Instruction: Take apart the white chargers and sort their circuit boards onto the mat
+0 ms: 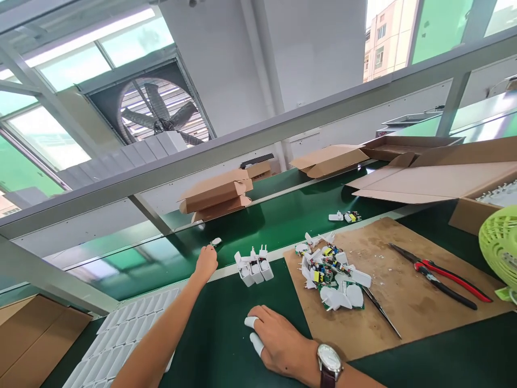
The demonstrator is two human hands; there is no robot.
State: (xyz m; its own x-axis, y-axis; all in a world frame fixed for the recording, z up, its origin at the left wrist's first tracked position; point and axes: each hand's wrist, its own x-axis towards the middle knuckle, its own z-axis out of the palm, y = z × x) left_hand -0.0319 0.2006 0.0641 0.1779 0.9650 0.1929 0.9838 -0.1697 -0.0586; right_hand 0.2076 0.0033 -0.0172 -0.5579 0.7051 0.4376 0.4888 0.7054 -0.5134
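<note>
My left hand (205, 262) is stretched out to the edge of the green conveyor belt (283, 218), its fingers curled down and hidden behind its back. A small white part (216, 241) lies on the belt just past its fingertips. My right hand (277, 339), with a wristwatch and white finger cots on two fingers, rests flat on the green mat (226, 328) and holds nothing. A cluster of white charger plugs (254, 267) stands between the two hands.
A brown board (407, 291) carries a pile of charger shells and circuit boards (329, 272), red-handled pliers (444, 276) and thin tweezers (379, 310). A white slotted tray (121, 331) lies left. Cardboard boxes (218, 196) sit beyond the belt, a green fan (501, 242) right.
</note>
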